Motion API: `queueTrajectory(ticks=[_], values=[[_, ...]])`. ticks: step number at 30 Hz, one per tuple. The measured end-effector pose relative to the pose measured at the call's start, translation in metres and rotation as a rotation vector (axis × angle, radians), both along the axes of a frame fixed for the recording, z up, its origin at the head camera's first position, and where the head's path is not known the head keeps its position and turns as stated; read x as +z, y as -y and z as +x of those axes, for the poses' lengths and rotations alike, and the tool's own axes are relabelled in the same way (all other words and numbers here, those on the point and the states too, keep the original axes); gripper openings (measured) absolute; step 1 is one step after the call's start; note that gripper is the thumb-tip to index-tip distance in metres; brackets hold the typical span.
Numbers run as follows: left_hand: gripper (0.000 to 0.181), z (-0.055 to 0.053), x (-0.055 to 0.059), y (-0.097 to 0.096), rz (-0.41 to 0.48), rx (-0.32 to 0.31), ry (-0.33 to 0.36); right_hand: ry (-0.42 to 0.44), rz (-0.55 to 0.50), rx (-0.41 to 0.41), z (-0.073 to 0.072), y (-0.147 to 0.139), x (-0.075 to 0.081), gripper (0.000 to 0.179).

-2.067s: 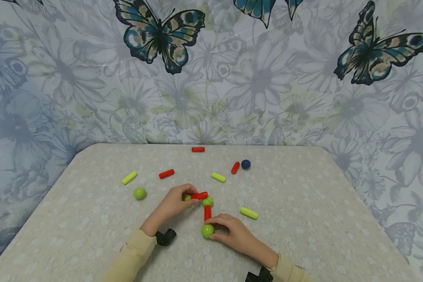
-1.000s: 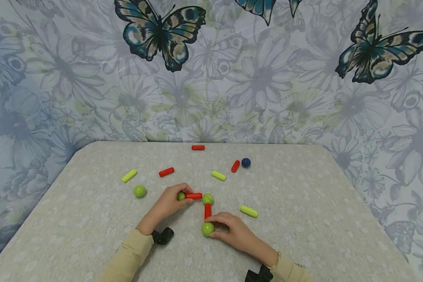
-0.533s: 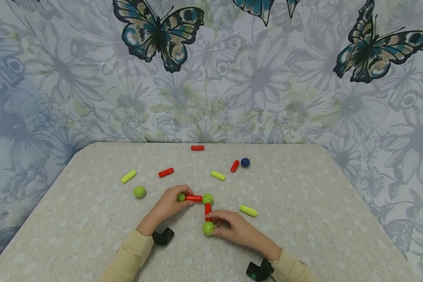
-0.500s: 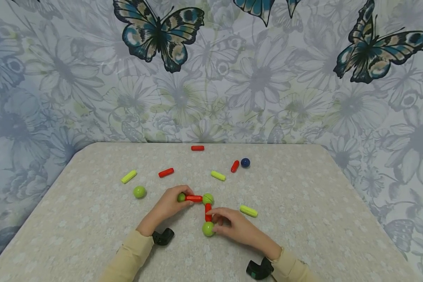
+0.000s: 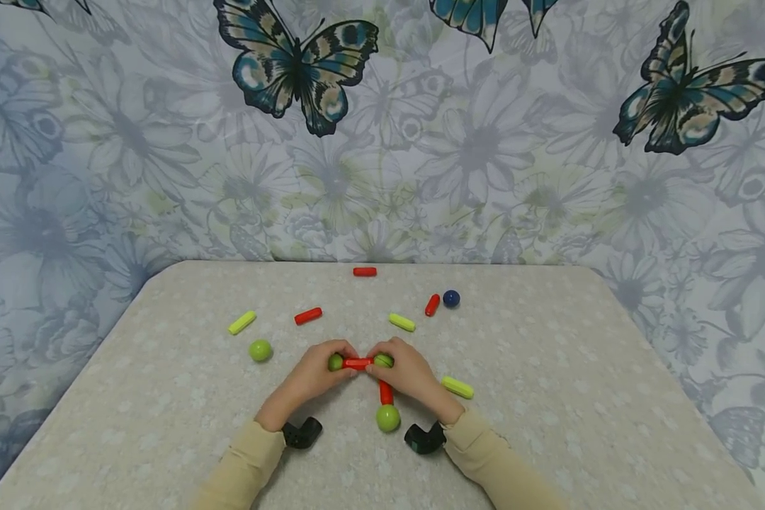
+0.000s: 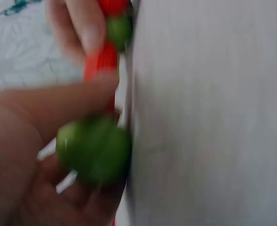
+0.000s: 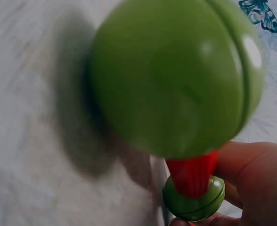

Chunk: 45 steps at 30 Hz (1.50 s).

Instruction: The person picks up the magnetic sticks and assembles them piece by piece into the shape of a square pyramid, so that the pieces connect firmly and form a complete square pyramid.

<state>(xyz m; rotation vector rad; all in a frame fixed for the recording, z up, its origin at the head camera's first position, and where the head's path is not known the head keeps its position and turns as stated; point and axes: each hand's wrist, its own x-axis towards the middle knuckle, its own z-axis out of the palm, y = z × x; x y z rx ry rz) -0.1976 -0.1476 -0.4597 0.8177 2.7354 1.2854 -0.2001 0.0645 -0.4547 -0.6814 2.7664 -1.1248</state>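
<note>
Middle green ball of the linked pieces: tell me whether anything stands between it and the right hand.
Nothing visible does: in the head view, the right hand grips the middle green ball directly, with no other piece in between.

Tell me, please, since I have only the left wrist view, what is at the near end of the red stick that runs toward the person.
Observer: In the head view, that red stick meets a green ball at its near end.
Operator: Thank you; would you say whether either hand is touching that ball?
Observer: Neither is: both the left hand and the right hand are farther up, clear of it.
Operator: That helps; could you also tell me whether any ball out there is not green?
Observer: Yes, a single dark blue ball lies loose on the far part of the table.
</note>
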Motion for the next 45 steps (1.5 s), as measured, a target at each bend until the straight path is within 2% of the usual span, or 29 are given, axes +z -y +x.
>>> queueTrajectory(ticks=[3, 5, 9, 12, 18, 21, 25, 27, 29, 35, 38, 42, 45], values=[[0.022, 0.000, 0.006, 0.009, -0.015, -0.037, 0.019, 0.005, 0.010, -0.005, -0.002, 0.001, -0.001, 0.014], [0.024, -0.001, 0.010, 0.015, -0.026, -0.040, 0.044, 0.008, 0.019, -0.003, -0.003, 0.002, 0.000, 0.015], [0.025, -0.003, 0.013, 0.021, -0.023, -0.010, 0.108, 0.007, 0.019, 0.008, -0.004, 0.002, 0.000, 0.014], [0.023, -0.004, 0.013, 0.023, -0.007, 0.027, 0.127, 0.000, 0.010, 0.019, -0.004, 0.003, 0.001, 0.014], [0.019, -0.005, 0.009, 0.023, 0.013, 0.054, 0.118, -0.010, 0.009, 0.025, -0.002, 0.003, 0.001, 0.014], [0.020, -0.005, 0.010, 0.024, 0.024, 0.026, 0.132, -0.018, 0.007, 0.025, -0.002, 0.003, 0.001, 0.015], [0.026, -0.003, 0.013, 0.028, 0.060, -0.063, 0.207, -0.022, -0.004, 0.020, -0.004, 0.001, -0.001, 0.016], [0.029, -0.003, 0.013, 0.029, 0.072, -0.086, 0.229, -0.021, -0.013, 0.013, -0.004, -0.001, -0.001, 0.016], [0.030, -0.002, 0.013, 0.028, 0.074, -0.088, 0.221, -0.022, -0.025, 0.006, -0.005, -0.002, -0.002, 0.016], [0.031, 0.000, 0.009, 0.021, 0.055, -0.008, 0.151, -0.026, -0.062, -0.007, -0.005, -0.005, -0.004, 0.016], [0.033, 0.001, 0.009, 0.018, 0.038, 0.013, 0.124, -0.031, -0.065, -0.019, -0.004, -0.005, -0.006, 0.015], [0.042, 0.001, 0.013, 0.021, 0.002, 0.021, 0.102, -0.034, -0.067, -0.021, -0.004, -0.006, -0.006, 0.015], [0.048, 0.000, 0.019, 0.031, 0.003, 0.062, 0.096, -0.033, -0.076, -0.012, -0.004, -0.006, -0.006, 0.015]])
